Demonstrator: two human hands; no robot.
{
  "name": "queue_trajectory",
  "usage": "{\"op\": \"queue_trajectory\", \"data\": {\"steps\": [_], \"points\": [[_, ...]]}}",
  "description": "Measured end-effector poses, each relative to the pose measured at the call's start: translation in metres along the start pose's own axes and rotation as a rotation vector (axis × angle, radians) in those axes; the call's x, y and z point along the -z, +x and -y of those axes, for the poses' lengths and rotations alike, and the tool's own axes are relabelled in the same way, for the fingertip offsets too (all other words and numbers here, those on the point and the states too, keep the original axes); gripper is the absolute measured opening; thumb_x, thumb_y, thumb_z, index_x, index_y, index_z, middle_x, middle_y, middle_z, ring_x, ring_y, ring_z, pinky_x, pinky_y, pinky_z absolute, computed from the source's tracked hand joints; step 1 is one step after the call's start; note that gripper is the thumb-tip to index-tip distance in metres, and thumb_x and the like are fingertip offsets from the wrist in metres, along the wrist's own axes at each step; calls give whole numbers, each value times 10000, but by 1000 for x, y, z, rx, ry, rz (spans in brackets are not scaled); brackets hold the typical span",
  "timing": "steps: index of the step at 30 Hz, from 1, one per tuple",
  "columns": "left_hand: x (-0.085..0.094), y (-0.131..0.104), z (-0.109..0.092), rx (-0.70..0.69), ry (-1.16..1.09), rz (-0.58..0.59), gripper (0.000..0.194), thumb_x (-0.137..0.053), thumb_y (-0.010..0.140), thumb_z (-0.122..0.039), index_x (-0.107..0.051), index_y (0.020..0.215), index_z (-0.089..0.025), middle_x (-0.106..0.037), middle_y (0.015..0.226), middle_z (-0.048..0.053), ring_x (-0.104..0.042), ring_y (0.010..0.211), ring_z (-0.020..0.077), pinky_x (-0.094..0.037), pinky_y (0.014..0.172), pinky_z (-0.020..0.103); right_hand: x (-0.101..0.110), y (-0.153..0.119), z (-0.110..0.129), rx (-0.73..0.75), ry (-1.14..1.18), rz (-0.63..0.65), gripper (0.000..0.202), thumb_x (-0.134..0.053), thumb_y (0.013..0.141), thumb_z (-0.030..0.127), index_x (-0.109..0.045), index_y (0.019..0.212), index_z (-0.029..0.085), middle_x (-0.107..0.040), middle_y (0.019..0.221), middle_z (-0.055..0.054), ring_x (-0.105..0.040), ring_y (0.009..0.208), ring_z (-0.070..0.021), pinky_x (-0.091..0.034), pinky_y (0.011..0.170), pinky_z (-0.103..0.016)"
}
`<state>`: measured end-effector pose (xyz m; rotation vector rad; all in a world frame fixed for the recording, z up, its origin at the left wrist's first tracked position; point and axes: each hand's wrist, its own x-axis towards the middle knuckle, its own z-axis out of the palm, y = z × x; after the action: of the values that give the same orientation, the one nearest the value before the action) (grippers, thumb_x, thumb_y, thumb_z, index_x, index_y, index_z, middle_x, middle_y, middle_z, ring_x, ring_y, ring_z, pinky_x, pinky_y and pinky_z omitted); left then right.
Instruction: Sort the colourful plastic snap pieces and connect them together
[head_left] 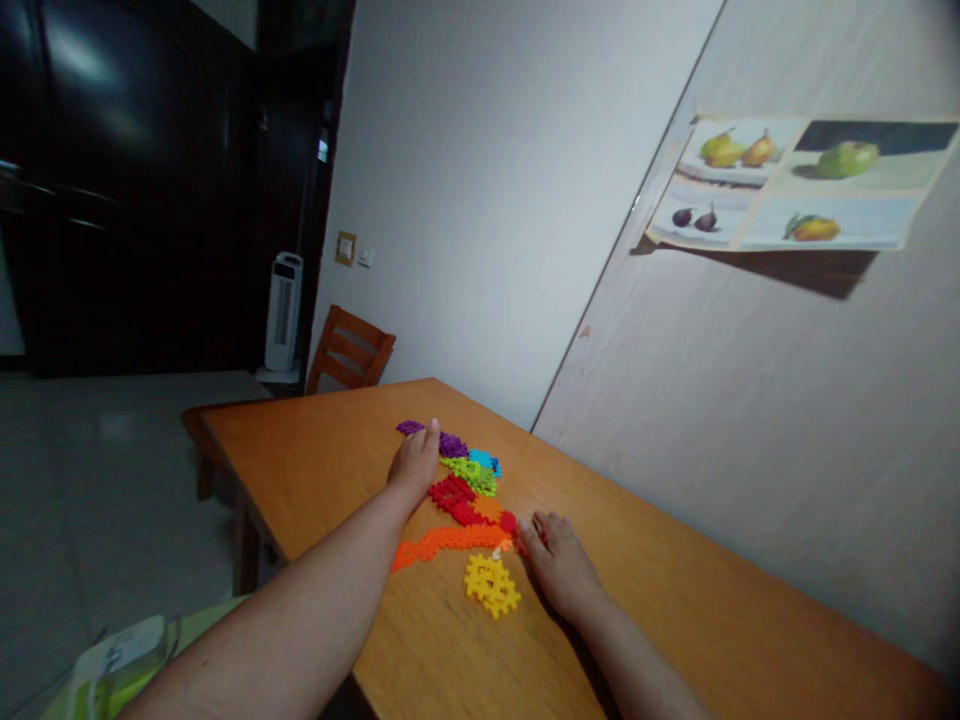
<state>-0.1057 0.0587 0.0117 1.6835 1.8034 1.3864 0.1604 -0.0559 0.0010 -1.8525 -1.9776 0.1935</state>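
Observation:
Interlocking plastic building pieces lie flat on the wooden table in colour groups. Farthest off are the purple pieces [453, 445], with my left hand [415, 463] over them, thumb raised; its other fingers are hidden from me. Close by are blue pieces [484, 461] and lime green pieces [474, 475]. Red pieces [452, 496] come nearer, touching an orange piece [487, 509]. A long orange strip [450, 539] runs toward the left edge. My right hand [559, 562] rests on the table with fingers loosely bent and apart, beside the strip's right end. Joined yellow pieces [491, 585] lie nearest me.
The wooden table [660, 600] runs along a wall bearing a sheet of fruit pictures [802, 185]. A wooden chair [351, 348] stands at the far end, with a white tower-shaped appliance [283, 315] behind it. Something pale green [120, 660] is at lower left.

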Motion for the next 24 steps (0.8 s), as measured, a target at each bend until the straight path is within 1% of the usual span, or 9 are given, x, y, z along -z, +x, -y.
{"op": "queue_trajectory", "data": {"steps": [3,5,7,9,12,14,18,21,24], "points": [[1,-3,-3,-4,12,40,764,-93,992,-613,-711,1005,-164,-721,1128,185,-649,1095,316,-469,925,409,-8,5,31,47,116,13,658,-354,968,629,-580,1384,172,-550,1453,-161,-429,1413,-296,-331,1165,-435],[2,-5,-4,-13,21,69,767,-84,991,-620,-708,988,-175,-729,1106,173,-660,1066,307,-475,896,395,-7,0,45,76,158,45,746,-382,939,681,-501,1471,172,-428,1560,-156,-305,1490,-306,-269,1201,-470],[2,-8,-6,-18,31,94,764,-85,988,-631,-706,989,-185,-732,1111,162,-667,1054,298,-478,871,380,-2,-9,54,130,154,132,863,-445,879,748,-413,1537,189,-271,1643,-140,-158,1538,-321,-186,1225,-518],[2,-10,-8,-16,42,116,756,-97,986,-641,-705,1008,-192,-731,1133,153,-669,1060,294,-478,860,369,5,-20,60,215,121,264,959,-520,808,795,-322,1577,258,-142,1681,-97,-50,1550,-328,-101,1225,-572],[1,-13,-10,-32,61,163,733,-127,982,-652,-706,1028,-205,-734,1141,142,-669,1068,291,-476,855,361,11,-30,66,297,48,383,1044,-606,728,814,-248,1588,342,-75,1687,-59,3,1549,-334,-15,1207,-618],[1,-14,-11,-51,66,193,724,-141,977,-662,-707,1023,-213,-736,1138,134,-668,1070,285,-474,855,354,10,-28,68,291,3,365,1018,-604,745,796,-280,1583,319,-111,1683,-79,-47,1549,-332,-42,1212,-596],[2,-14,-10,-59,29,231,730,-163,958,-701,-710,1014,-221,-745,1102,114,-677,1029,270,-482,828,336,-1,-6,69,266,-48,202,822,-546,851,693,-451,1517,222,-318,1625,-138,-317,1481,-314,-237,1185,-483],[-2,-14,-8,-88,-73,288,711,-217,939,-731,-710,966,-218,-753,1026,91,-687,948,248,-490,795,319,-10,13,64,250,-42,77,697,-562,864,628,-556,1432,224,-525,1488,-134,-486,1347,-312,-338,1116,-447],[-10,-15,-7,-75,-281,339,711,-281,906,-769,-689,947,-188,-737,933,87,-692,810,219,-504,738,312,-17,30,57,214,19,-11,553,-589,863,555,-642,1313,236,-670,1280,-112,-590,1188,-290,-426,1011,-399]]}}
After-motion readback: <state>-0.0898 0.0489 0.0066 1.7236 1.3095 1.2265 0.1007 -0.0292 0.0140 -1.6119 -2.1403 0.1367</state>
